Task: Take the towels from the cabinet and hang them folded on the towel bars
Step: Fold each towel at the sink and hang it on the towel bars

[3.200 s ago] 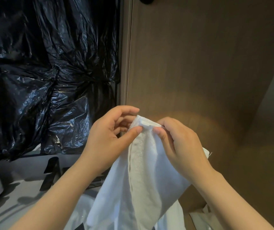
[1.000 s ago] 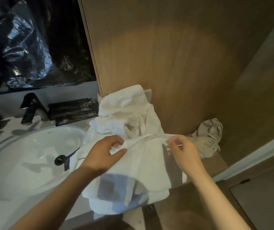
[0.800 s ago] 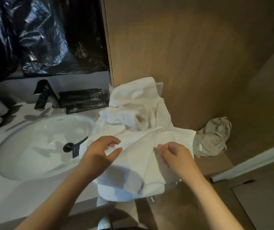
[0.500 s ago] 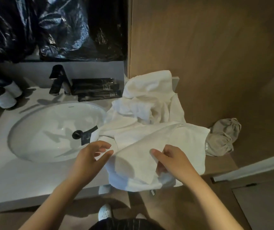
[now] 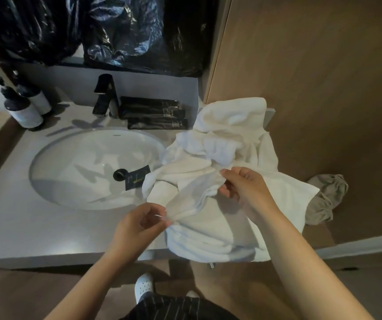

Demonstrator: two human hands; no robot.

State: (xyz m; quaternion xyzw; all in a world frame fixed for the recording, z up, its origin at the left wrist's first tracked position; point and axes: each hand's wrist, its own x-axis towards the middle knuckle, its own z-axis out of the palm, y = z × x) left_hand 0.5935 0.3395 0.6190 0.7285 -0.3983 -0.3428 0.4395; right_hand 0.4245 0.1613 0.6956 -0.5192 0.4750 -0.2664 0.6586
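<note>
Where the person stands, a white shoe [image 5: 143,286] shows on the floor. Up from it, the left hand [image 5: 140,224] pinches the near edge of a white towel [image 5: 210,229]. The right hand [image 5: 246,191] grips a fold of the same towel a bit farther back. This towel lies on the right end of the counter [image 5: 23,229]. Left of the towel is a round white sink [image 5: 74,158] with a black drain [image 5: 119,174] and a small black card [image 5: 137,180] just beside it. Behind the hands, more white towels [image 5: 229,132] sit in a messy pile, touching the held towel. A grey cloth [image 5: 326,197] lies bunched up to the right. At the back stand a black tap [image 5: 107,95], black packets [image 5: 155,115] and two bottles [image 5: 27,109]. Black plastic [image 5: 120,31] hangs above them, beside a brown wall [image 5: 312,65].
</note>
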